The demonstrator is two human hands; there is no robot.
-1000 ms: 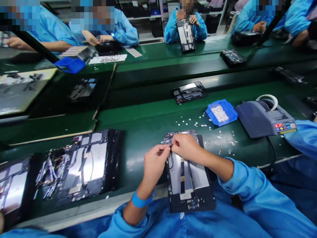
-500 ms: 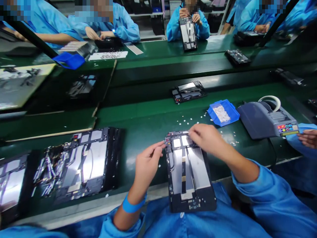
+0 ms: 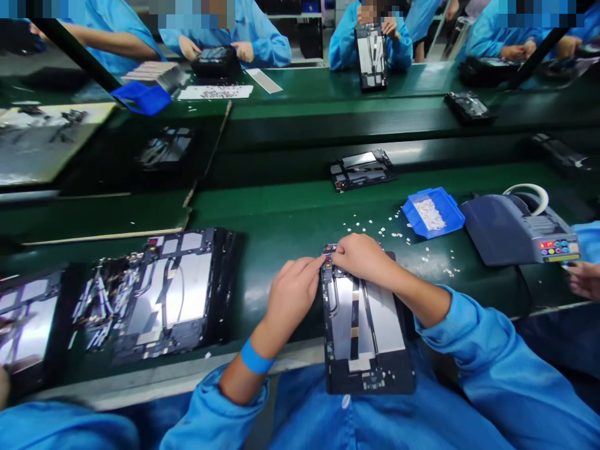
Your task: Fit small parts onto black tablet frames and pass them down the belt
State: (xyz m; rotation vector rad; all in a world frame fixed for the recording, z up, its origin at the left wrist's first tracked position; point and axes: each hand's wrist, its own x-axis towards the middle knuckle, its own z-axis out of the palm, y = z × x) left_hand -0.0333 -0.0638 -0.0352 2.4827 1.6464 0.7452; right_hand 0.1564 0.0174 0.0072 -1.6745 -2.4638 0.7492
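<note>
An opened tablet point(image 3: 344, 306) with silvery battery panels, black flex cables and exposed boards rests tilted at the table's front edge, its lower end over my lap. My left hand point(image 3: 293, 290), with a blue band at the wrist, reaches to its upper left corner. The fingers are stretched out, and the index fingertip touches the tablet beside the camera part. Over the tablet's top edge, my right hand point(image 3: 363, 256) is closed in a pinch close to that same corner. Whatever its fingertips hold, if anything, is hidden.
To the right stand a blue bin point(image 3: 434, 212) of small white pieces and a grey tape dispenser point(image 3: 515, 231). White bits are scattered nearby. Stacked opened tablets point(image 3: 187, 294) and a pile of thin metallic strips point(image 3: 100, 303) lie left. Another opened tablet point(image 3: 363, 169) lies ahead. Co-workers sit opposite.
My right hand has moved left across the tablet's top, from its right side to near the camera corner. My left hand has moved up against that corner. The view has shifted slightly.
</note>
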